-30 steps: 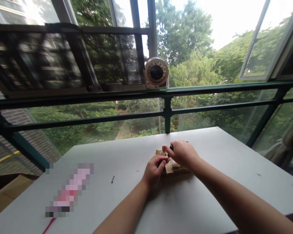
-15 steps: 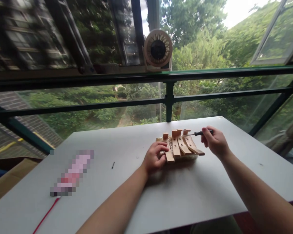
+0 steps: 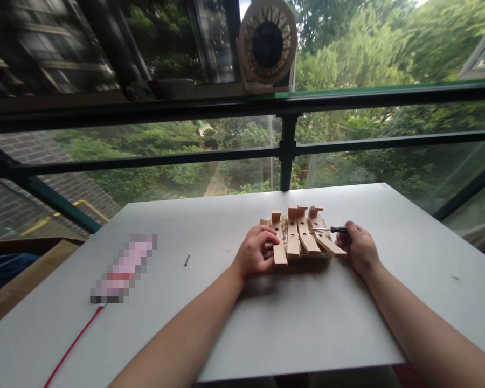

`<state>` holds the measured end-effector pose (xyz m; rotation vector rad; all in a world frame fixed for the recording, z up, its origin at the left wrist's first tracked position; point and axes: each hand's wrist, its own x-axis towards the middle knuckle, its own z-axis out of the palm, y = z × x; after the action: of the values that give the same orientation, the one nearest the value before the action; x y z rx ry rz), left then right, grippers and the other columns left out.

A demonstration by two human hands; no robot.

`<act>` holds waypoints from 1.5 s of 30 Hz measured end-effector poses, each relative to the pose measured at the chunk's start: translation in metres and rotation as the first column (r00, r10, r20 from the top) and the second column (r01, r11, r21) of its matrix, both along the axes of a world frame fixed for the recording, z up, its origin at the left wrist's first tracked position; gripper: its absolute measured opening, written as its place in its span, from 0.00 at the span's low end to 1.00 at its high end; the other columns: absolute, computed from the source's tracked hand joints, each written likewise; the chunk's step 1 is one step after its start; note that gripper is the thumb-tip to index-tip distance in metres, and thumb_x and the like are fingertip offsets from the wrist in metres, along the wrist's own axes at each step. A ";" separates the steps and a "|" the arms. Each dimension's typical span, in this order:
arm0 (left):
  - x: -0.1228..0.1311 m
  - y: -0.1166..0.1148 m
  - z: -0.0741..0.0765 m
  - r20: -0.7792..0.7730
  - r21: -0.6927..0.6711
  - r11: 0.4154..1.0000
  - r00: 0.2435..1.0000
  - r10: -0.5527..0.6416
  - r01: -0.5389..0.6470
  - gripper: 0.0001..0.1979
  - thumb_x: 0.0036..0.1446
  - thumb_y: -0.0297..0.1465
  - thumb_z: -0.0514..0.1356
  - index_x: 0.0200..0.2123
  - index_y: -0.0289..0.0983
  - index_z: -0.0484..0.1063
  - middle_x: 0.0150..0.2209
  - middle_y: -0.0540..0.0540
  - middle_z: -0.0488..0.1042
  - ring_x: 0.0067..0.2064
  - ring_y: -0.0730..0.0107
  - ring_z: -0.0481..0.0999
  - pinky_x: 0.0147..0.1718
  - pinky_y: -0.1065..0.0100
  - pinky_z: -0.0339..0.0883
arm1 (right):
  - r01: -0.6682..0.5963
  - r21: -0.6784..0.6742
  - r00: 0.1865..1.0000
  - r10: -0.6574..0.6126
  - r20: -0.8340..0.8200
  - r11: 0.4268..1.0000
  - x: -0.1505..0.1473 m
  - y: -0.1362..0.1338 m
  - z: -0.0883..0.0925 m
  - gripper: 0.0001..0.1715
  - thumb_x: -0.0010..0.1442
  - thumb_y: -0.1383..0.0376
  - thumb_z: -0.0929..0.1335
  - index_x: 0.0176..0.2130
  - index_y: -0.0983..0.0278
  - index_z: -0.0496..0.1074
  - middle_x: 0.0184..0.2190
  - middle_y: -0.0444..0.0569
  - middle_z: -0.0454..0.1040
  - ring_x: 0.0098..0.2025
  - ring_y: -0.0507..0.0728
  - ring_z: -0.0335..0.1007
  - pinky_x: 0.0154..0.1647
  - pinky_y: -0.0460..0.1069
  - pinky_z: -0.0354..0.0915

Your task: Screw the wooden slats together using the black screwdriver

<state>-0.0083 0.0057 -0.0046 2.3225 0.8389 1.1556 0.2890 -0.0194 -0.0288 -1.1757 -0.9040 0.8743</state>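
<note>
- Near the far edge of the desk (image 3: 307, 334), in the head view, a pale base (image 3: 284, 226) carries four wooden strips (image 3: 292, 245); setting them out looks done, though the leftmost stands a gap apart and the rightmost splays toward the near right corner.
- Dark spots mark the strips, too small to tell as holes or screw heads, so how many are fastened is unclear.
- The left hand (image 3: 255, 251) curls around the base's left end; the right hand (image 3: 360, 249) grips a screwdriver (image 3: 339, 230), tip at the rightmost strip, where work appears unfinished.
- Toward the left edge, a dark screw-like piece (image 3: 187, 261) lies loose, apparently unused.
</note>
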 end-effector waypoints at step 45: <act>0.003 0.000 0.001 0.145 -0.038 0.998 0.989 -0.042 0.048 0.20 0.49 0.30 0.64 0.48 0.38 0.69 0.48 0.41 0.71 0.53 0.58 0.71 0.55 0.57 0.65 | -0.593 -0.134 0.257 0.344 0.903 0.794 -0.090 0.003 0.140 0.12 0.58 0.70 0.64 0.43 0.59 0.68 0.39 0.47 0.76 0.39 0.56 0.71 0.40 0.50 0.66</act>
<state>-0.0057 0.0056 -0.0035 2.1842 0.7471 1.2574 0.1991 -0.0166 0.1116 -1.1329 -2.3429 0.4780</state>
